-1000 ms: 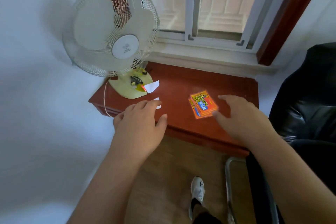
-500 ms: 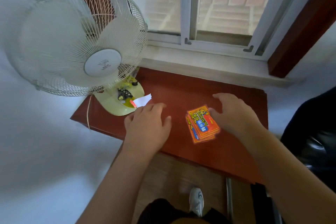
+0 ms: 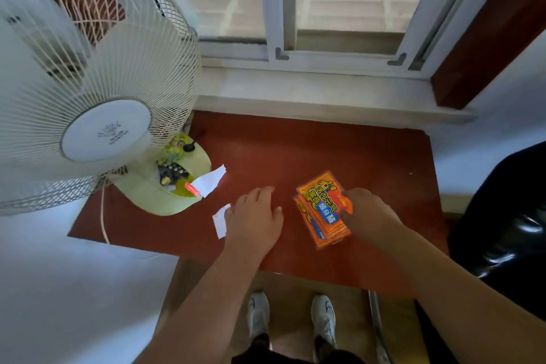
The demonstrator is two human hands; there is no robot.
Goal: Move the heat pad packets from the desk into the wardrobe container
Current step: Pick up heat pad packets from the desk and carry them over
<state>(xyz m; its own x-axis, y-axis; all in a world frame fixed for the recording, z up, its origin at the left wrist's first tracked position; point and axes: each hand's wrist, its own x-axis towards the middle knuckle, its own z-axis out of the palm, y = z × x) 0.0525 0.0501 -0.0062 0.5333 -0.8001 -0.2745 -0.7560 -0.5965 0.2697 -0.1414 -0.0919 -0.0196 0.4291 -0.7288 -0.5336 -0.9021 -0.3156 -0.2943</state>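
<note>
A small stack of orange heat pad packets (image 3: 320, 208) with blue and yellow print lies on the red-brown desk (image 3: 295, 151), right of centre. My right hand (image 3: 367, 214) grips the stack's right edge, fingers curled over it. My left hand (image 3: 255, 217) rests flat on the desk just left of the stack, fingers straight, holding nothing. The wardrobe container is not in view.
A white table fan (image 3: 97, 103) on a pale green base (image 3: 165, 186) fills the desk's left end, with white paper slips (image 3: 211, 182) beside it. A window sill (image 3: 310, 91) runs behind. A black chair (image 3: 502, 216) stands at the right.
My right hand has moved from beside the packets onto their right edge and taken hold. The camera has come closer to the desk. My left hand stays flat on the desk.
</note>
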